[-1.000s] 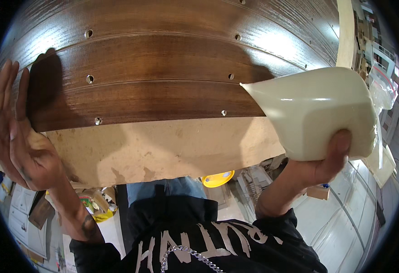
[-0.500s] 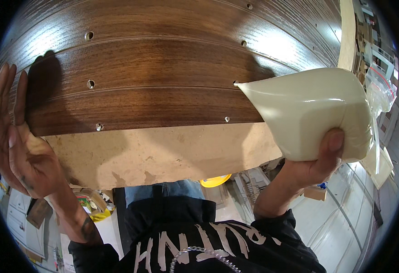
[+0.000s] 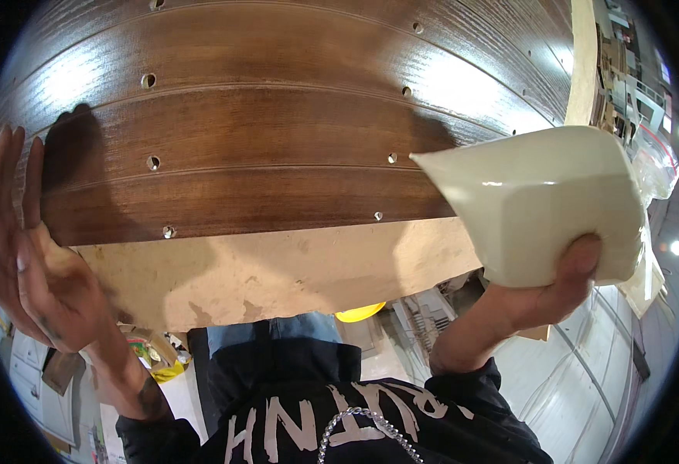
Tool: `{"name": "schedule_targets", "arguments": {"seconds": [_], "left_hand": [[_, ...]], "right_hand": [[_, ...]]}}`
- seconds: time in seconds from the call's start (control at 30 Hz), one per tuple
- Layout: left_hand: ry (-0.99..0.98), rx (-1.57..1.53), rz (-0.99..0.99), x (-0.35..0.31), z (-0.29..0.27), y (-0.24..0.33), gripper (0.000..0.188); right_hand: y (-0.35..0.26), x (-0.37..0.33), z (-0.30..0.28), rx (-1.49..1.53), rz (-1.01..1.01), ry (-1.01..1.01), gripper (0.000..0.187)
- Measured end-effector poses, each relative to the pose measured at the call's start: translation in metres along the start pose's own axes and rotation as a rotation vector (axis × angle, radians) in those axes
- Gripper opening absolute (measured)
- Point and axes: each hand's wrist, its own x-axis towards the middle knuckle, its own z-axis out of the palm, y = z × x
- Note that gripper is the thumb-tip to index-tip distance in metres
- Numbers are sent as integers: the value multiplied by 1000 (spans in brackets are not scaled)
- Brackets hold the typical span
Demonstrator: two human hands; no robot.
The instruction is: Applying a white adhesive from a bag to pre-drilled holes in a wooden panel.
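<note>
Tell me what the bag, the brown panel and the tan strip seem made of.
Bag: probably thin, glossy plastic film, from its bright highlights. Brown panel: wood or wood-look laminate, glossy, with grain lines and glare. Tan strip: perhaps bare wood or fibreboard, matte, with a dull, blotched surface.

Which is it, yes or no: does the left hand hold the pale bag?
No, the right hand holds the pale bag, and the left hand is well away with fingers outstretched.
</note>
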Motion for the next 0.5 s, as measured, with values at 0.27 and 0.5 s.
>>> {"name": "schedule_targets", "arguments": {"seconds": [0.27,0.5], "left_hand": [[122,-461,-205,-10,19,3,56],[203,-578,-301,-9,18,8,56]], "right_hand": [[-7,16,31,-184,63,119,60],[1,17,25,-660,-238,-45,57]]}}
